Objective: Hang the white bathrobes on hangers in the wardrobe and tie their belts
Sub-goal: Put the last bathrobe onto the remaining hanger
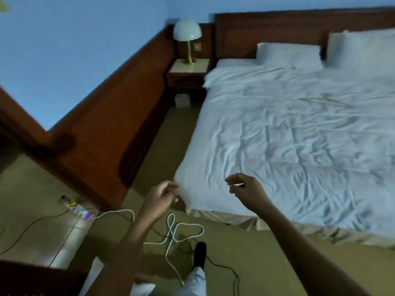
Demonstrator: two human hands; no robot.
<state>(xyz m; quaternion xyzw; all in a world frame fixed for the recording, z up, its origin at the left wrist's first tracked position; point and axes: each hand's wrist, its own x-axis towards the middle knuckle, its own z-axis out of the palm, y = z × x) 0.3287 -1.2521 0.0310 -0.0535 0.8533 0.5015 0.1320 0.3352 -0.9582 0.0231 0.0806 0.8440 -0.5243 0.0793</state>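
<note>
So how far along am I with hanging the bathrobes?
Nothing looks done yet: no bathrobe, hanger or wardrobe shows in this view. Nothing is in hand either; your left hand and right hand are loosely curled and empty near a corner of the bed. The white loop on the floor looks like a cable. All the hanging and belt tying seems left to do.

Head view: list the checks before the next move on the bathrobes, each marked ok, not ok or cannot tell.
1. Bathrobe in sight: not ok; none on the bed.
2. Wardrobe, hangers in sight: not ok.
3. Left hand free: ok, holds nothing.
4. Right hand free: cannot tell; pale streak at its fingers.
5. Footing: not ok; white cable loops beside the foot.
</note>
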